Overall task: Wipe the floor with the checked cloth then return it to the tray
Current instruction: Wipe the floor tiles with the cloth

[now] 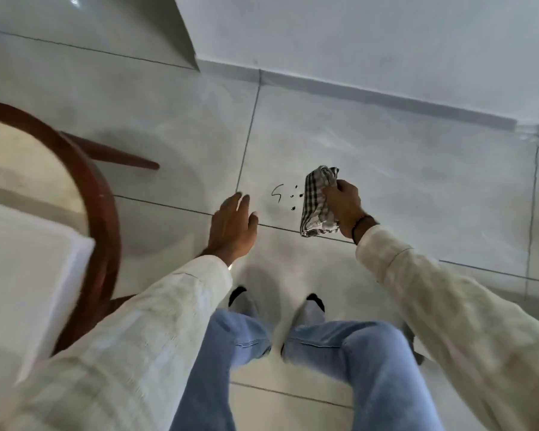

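**Cloth gripped in right, marks not yet wiped**

Gripping the checked cloth [319, 203] in right hand [344, 204], fingers closed round the bunched top, folded length hanging down, held above the floor [386, 169] just right of the dark marks [288, 195]. Looks clear of the tile, not yet pressed down; contact hard to confirm from this angle. Left hand [232, 227] empty, fingers spread loose, hovering low, left of the marks. Marks: one thin squiggle plus a few dark dots, all showing sharp, none smeared. Sitting or crouching, knees in blue jeans [339, 353] at bottom, feet on tile below the hands. Wooden round table [97, 194] at left, white slab-like thing [28, 275] on it, maybe the tray, blurred, cannot say for sure.

Step judged: start of wiping, cloth brought to the spot, wipe itself not begun. Return to tray still ahead.

Next move calls for: lowering cloth flat onto tile, shifting slightly left to cover the dots and squiggle, pressing and rubbing across. Bunched hold may need flattening for full contact. Risk: smearing if marks are wet.
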Motion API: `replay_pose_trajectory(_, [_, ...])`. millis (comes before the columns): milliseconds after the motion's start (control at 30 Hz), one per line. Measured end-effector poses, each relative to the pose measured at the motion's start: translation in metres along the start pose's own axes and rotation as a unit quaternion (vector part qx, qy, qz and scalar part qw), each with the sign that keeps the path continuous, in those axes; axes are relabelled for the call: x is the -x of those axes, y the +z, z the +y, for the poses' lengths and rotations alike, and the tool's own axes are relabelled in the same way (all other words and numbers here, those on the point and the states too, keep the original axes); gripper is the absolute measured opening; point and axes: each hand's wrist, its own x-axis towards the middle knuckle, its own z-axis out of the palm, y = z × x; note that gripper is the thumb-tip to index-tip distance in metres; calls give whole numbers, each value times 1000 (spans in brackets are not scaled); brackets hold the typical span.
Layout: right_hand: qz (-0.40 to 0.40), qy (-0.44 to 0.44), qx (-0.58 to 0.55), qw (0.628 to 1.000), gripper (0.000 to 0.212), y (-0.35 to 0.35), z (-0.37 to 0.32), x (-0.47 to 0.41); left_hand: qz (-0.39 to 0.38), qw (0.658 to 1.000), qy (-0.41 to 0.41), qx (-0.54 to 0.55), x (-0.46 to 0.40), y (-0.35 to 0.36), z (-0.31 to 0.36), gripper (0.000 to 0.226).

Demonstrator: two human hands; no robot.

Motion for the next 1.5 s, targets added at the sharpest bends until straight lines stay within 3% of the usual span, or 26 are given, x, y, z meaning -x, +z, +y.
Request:
replay_pose_trajectory(67, [19,-25,39,999,18,13,45,-56,-4,999,8,-49,-46,56,-20,63])
replay_pose_trajectory(167, [60,-74,138,986,29,40,116,-146,6,997,13,-82,-121,149,-50,67])
replay_pose_trajectory(267, [111,-144,287,941,23,66,174,-221,39,993,28,-107,-191,228,-78,70])
replay_pose_trajectory(333, [98,-190,373,903,25,88,208,-261,63,990,33,-124,-231,275,-97,73])
replay_pose_trajectory(433, [75,-276,445,849,58,116,256,-289,94,986,29,-136,-269,324,-127,74])
replay_pose_trajectory(533, [77,-305,450,836,85,143,290,-304,146,980,25,-132,-291,357,-148,73])
replay_pose_trajectory(633, [39,-320,455,830,89,170,316,-304,207,968,41,-135,-300,374,-156,71])
replay_pose_trajectory(767, [-17,-408,509,758,85,142,337,-309,238,961,46,-134,-303,381,-159,71])
replay_pose_trajectory(867, [59,-357,483,798,81,115,315,-338,240,960,38,-140,-304,381,-157,72])
replay_pose_trajectory(933, [109,-328,453,822,81,138,295,-348,243,959,36,-143,-305,381,-156,72])
replay_pose_trajectory(1033, [50,-396,493,773,80,165,301,-339,247,958,35,-143,-304,385,-160,73])
replay_pose_trajectory(1100, [11,-434,521,735,82,139,315,-336,252,957,39,-139,-303,384,-160,73])
replay_pose_trajectory(1133, [16,-429,526,734,82,123,317,-341,254,957,39,-136,-303,384,-159,73])
replay_pose_trajectory(1200, [71,-372,513,770,83,111,303,-357,256,957,38,-133,-303,384,-159,72])
replay_pose_trajectory(1267, [129,-317,474,811,82,131,277,-372,256,957,39,-133,-303,384,-159,72])
replay_pose_trajectory(1300, [145,-318,462,815,81,149,265,-374,255,957,40,-133,-303,384,-160,72])
replay_pose_trajectory(1400, [74,-427,479,763,80,188,263,-359,260,955,41,-133,-303,385,-161,71])
replay_pose_trajectory(1500, [2,-494,523,695,79,159,286,-354,261,955,46,-131,-304,385,-161,71])
